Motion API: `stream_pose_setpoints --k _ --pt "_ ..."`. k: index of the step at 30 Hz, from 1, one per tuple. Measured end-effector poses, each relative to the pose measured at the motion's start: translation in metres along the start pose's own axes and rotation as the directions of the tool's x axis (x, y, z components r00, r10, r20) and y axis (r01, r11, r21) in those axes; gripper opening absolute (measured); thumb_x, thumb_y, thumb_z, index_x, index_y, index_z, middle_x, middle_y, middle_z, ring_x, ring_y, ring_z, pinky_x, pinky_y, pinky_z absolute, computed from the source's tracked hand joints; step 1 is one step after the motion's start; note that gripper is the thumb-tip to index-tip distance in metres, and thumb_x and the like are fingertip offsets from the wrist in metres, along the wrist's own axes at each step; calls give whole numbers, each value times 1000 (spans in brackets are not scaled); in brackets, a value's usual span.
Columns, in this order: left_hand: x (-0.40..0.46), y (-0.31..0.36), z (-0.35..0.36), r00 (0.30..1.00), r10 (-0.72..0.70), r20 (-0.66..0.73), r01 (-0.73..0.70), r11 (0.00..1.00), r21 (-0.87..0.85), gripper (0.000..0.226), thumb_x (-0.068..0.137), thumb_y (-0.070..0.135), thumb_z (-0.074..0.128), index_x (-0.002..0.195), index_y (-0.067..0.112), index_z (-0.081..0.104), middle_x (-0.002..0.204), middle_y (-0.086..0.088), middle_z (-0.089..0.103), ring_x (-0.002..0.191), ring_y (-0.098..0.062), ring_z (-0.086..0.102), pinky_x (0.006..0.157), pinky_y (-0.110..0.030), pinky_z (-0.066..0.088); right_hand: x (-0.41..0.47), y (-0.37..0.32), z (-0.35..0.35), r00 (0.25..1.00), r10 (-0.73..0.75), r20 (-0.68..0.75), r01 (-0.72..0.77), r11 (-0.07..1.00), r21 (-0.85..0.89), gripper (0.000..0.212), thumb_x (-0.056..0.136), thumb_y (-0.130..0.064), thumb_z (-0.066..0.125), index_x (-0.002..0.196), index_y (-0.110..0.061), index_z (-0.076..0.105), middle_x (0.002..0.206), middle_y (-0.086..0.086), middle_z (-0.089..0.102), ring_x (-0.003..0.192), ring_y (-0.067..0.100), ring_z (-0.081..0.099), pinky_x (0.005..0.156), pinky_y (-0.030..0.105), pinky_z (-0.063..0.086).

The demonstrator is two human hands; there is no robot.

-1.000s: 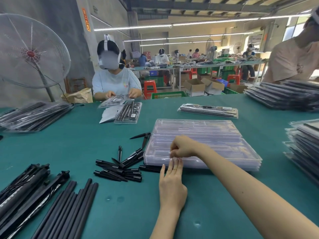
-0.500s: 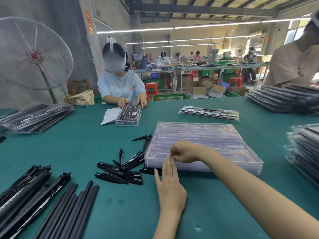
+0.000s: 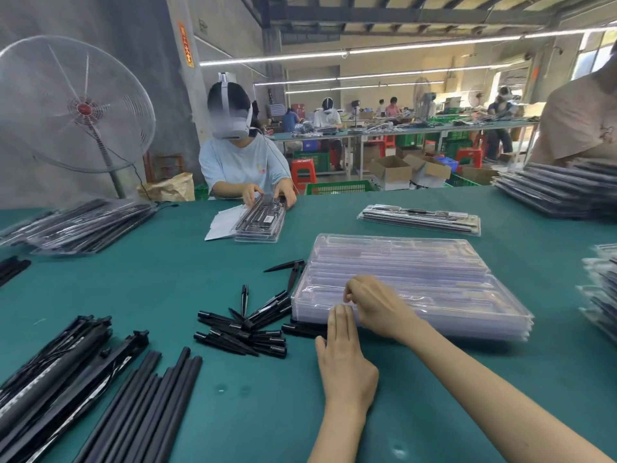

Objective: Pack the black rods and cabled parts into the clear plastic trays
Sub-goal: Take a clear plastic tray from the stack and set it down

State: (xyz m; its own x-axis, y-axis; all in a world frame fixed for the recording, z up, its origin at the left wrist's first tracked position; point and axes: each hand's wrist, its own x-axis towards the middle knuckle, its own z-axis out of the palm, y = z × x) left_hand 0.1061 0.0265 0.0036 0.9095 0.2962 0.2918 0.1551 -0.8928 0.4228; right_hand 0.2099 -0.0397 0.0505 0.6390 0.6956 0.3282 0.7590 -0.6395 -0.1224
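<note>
Along the near left corner of the green desk (image 3: 450, 412) lie the cabled parts (image 3: 50, 372), bundled and angled toward the centre, with the long black rods (image 3: 147, 402) just beside them on their right. Short black spikes (image 3: 247, 329) sit in a loose heap near the middle, one of them touching the near left corner of the stack of clear plastic trays (image 3: 417, 279). The left hand (image 3: 345, 359) lies flat on the desk, fingers straight and together, its fingertips (image 3: 340, 312) pressing against the near edge of the stack. The right hand (image 3: 375, 305) is curled above that same edge, thumb and fingers pinched narrow on the rim of the top tray; whether the rim is fully caught cannot be told. In the inspector's judgement the step in hand is separating one tray from the nested stack, and no part is yet packed. To do it well, the flat hand should hold the lower trays down while the pinching hand peels only the top rim upward from the corner, slowly, so that thin nested trays do not lift together or crack. The freed tray is best set on the bare desk between the stack and the rods, within reach of both part piles.
</note>
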Motion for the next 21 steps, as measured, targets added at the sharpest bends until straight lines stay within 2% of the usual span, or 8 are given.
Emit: stream_pose_setpoints --k 2,3,5,10,13,14,17,21 --pt "5 -1 -7 998 59 -33 -57 996 63 81 68 14 59 145 7 35 151 -5 34 138 -13 34 101 -27 36 -4 -2 11 1000 -9 -2 9 998 -60 17 93 -8 41 105 -7 52 112 9 55 101 22 47 77 22 32" --pt "7 -3 -10 991 112 -71 -104 988 113 77 54 19 70 129 6 58 132 -3 56 120 -12 54 88 -23 46 -5 -2 14 1000 -20 4 20 994 -106 16 94 -10 40 106 -8 50 113 8 54 101 22 46 79 23 33" --pt "7 -9 -12 974 205 -94 -181 960 212 70 33 22 74 102 10 74 105 5 69 96 -11 67 73 -18 50 -5 -1 12 999 -38 18 41 983 -179 18 95 -11 38 109 -9 49 115 6 52 104 21 45 83 25 38" --pt "9 -13 -7 973 222 -66 -195 939 284 74 22 19 76 96 11 75 101 4 70 98 -14 66 77 -21 48 -4 -3 -2 994 -85 -64 76 988 -137 31 90 4 34 114 -6 52 118 10 53 109 25 46 87 32 41" --pt "12 -11 -8 978 196 -69 -172 949 263 73 24 17 74 96 11 73 100 4 68 100 -15 60 78 -24 36 37 12 -56 940 118 -321 -105 993 60 30 87 15 37 103 3 59 104 19 59 101 32 52 78 25 35" --pt "12 -11 -8 981 184 -68 -159 948 275 73 29 18 74 102 10 71 105 4 67 104 -16 60 81 -23 38 49 18 -76 930 161 -331 -143 987 79 25 89 13 39 100 2 59 101 18 60 97 32 54 75 26 36" --pt "22 -10 -7 983 180 18 -179 945 272 67 67 17 55 132 9 43 133 -4 44 124 -23 39 102 -31 26 53 16 -92 987 38 -153 -53 994 -96 20 93 0 41 102 -8 56 107 10 58 96 26 52 70 33 39" --pt "55 0 -14 981 189 42 -194 950 247 50 81 33 45 124 10 38 123 -8 45 113 -27 36 100 -37 21 21 5 -50 994 -73 -77 63 990 -122 17 98 -14 39 110 -13 52 114 5 54 104 22 48 77 34 41"
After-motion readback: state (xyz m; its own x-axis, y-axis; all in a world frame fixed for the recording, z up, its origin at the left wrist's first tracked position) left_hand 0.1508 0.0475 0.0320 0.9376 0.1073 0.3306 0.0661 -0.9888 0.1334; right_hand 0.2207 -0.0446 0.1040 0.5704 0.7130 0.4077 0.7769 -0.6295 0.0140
